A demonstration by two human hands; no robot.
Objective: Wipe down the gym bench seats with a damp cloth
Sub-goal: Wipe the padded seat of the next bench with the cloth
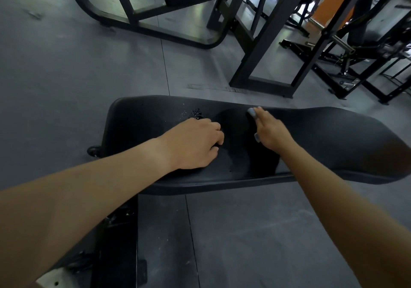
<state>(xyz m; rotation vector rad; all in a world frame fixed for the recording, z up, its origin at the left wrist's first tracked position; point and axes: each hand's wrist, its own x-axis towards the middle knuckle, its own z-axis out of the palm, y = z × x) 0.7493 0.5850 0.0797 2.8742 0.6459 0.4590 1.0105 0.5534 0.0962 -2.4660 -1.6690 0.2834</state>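
A black padded bench seat (322, 132) runs across the middle of the view. A patch of water droplets (196, 112) lies on its far left part. My right hand (270, 130) lies flat on the seat's middle with straight fingers, pressing a small blue-grey cloth (252, 111) onto the padding. The cloth shows only at my fingertips and beside the heel of the hand. My left hand (195, 143) rests on the seat just left of it, fingers curled under, holding nothing.
Black steel machine frames (262, 49) stand on the grey rubber floor (66, 76) beyond the bench. More equipment crowds the far right (355, 65). The bench's base (117, 243) and a small wheel (93, 151) sit at the lower left.
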